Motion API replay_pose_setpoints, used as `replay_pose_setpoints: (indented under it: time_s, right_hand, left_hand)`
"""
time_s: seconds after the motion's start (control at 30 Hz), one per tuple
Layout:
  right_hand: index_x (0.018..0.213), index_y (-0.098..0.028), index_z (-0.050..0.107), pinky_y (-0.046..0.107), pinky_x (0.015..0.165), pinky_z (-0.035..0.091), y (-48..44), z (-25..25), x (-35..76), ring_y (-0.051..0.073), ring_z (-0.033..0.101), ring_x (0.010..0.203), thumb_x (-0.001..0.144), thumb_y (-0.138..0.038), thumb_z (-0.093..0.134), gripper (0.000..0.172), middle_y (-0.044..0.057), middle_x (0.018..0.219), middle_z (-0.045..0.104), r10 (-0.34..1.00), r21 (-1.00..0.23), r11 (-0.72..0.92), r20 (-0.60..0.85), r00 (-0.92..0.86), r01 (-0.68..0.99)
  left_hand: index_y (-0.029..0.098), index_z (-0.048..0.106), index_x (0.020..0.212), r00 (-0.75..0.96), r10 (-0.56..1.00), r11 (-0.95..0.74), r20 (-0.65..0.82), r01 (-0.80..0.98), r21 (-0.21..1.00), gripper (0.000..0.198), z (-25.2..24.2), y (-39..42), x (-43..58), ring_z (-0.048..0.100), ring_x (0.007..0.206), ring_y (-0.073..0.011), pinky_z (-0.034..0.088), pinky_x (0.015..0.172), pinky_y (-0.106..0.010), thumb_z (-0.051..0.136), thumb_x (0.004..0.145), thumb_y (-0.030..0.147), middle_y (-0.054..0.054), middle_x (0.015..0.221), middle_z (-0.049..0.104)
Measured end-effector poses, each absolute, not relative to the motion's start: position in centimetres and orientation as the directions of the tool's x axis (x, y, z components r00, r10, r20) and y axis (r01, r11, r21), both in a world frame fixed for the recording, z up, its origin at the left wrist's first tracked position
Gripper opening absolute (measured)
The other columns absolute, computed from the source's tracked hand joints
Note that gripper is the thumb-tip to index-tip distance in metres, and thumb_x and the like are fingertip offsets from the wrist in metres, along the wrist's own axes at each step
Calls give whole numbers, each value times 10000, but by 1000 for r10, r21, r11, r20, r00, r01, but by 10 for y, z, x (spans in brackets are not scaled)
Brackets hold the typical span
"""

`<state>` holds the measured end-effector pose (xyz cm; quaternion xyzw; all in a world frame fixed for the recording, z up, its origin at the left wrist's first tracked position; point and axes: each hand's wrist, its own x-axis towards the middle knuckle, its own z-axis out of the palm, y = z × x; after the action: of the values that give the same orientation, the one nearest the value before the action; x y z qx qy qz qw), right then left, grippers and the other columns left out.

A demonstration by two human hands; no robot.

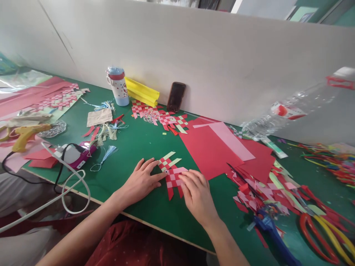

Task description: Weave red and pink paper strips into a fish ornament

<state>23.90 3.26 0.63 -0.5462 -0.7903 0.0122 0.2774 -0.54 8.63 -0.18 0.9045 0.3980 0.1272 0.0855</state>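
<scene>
A woven paper piece [173,178] in red and pink, with pale green strips at its upper left, lies on the green table [133,144] before me. A small round eye-like dot sits near its left side. My left hand [142,179] rests at that side, fingers spread, thumb and index finger by the dot. My right hand [197,194] has its fingers bent together over the right edge of the piece, by the end of a pink strip.
Red sheets [210,147], paper scraps [257,192], scissors [318,236] and a blue-handled tool [273,232] lie right. A bottle [291,107] leans right; a cup [118,87], phone [176,96], tassels [107,133] and glue gun [27,135] stand or lie beyond or left.
</scene>
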Motion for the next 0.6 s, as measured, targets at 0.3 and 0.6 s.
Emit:
replay_pose_setpoints:
  time_s: [0.3, 0.6]
  right_hand:
    - [1162, -291, 659, 478, 1028, 264, 25, 6, 236, 277, 471, 1271, 978, -426, 472, 295, 11, 1286, 660, 864, -223, 470, 314, -393, 854]
    - [1158, -284, 654, 469, 1035, 256, 20, 8, 250, 275, 486, 1265, 996, -415, 427, 308, 5, 1307, 649, 874, -159, 453, 276, -401, 877]
  left_hand:
    - [341, 489, 1382, 638, 749, -662, 176, 718, 216, 405, -1, 83, -10, 363, 1385, -268, 247, 1154, -528, 469, 978, 317, -38, 1447, 487]
    - [357, 487, 1378, 677, 726, -685, 119, 697, 211, 399, 2, 91, -11, 303, 1430, -278, 134, 1174, -565, 452, 985, 417, -12, 1463, 486]
